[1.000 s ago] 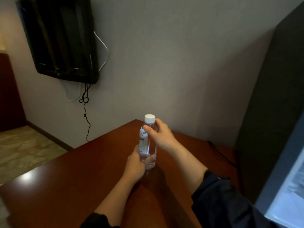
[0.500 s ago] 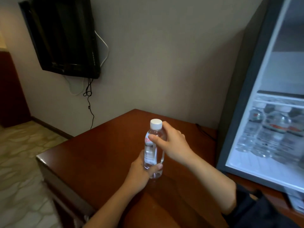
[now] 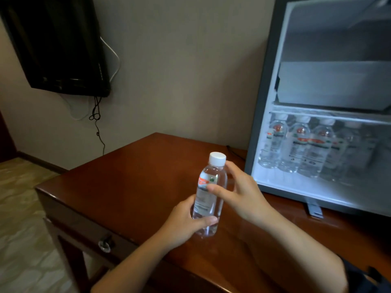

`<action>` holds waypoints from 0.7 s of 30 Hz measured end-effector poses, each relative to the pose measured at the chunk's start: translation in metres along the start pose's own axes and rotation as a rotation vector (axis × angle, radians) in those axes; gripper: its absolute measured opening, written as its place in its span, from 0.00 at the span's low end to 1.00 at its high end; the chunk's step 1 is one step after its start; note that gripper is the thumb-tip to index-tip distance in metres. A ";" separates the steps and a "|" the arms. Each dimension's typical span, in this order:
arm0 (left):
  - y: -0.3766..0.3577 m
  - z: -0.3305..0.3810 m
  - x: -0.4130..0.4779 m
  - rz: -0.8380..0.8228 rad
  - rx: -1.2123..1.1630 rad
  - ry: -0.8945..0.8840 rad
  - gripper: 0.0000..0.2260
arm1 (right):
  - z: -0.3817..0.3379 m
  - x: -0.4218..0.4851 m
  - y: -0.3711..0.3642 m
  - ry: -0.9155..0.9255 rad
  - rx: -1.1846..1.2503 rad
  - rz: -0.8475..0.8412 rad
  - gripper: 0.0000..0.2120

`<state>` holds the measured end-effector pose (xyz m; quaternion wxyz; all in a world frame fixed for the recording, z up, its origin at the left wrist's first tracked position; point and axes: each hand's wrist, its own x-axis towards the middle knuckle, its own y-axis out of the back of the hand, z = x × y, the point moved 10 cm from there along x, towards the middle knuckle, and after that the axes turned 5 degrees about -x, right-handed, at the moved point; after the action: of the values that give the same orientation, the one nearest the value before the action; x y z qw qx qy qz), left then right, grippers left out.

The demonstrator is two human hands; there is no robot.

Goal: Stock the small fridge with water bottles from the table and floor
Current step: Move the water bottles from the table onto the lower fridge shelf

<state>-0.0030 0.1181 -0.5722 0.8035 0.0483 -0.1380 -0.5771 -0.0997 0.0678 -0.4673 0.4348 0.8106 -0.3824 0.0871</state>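
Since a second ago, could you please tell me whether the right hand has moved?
Yes: the right hand has loosened off the bottle, fingers spreading toward the fridge.

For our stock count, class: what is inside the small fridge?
Below the shelf, at least four water bottles stand in a row. Above is a grey box. Anything behind them or further right is hidden.

Left hand [image 3: 184, 220]: grips bottle [image 3: 213, 174] low, forearm raised
Right hand [image 3: 243, 193]: fingers [image 3: 231, 166] spread, thumb touching bottle
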 end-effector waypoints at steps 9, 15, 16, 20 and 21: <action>-0.070 0.072 0.039 0.038 0.153 -0.215 0.18 | 0.020 -0.021 0.113 -0.074 -0.116 0.232 0.25; -0.151 0.111 0.078 -0.093 0.039 -0.289 0.17 | 0.053 -0.038 0.194 -0.192 -0.310 0.350 0.26; -0.165 0.114 0.086 -0.112 0.044 -0.289 0.18 | 0.062 -0.041 0.204 -0.220 -0.339 0.358 0.23; -0.214 0.124 0.115 -0.163 0.099 -0.262 0.20 | 0.096 -0.051 0.240 -0.335 -0.448 0.402 0.22; -0.226 0.125 0.121 -0.181 0.086 -0.248 0.20 | 0.105 -0.054 0.248 -0.363 -0.463 0.414 0.22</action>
<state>-0.2085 -0.0602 -0.4857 0.7222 0.0233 -0.2561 -0.6421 -0.3294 -0.0660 -0.3984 0.5050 0.5982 -0.6192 -0.0609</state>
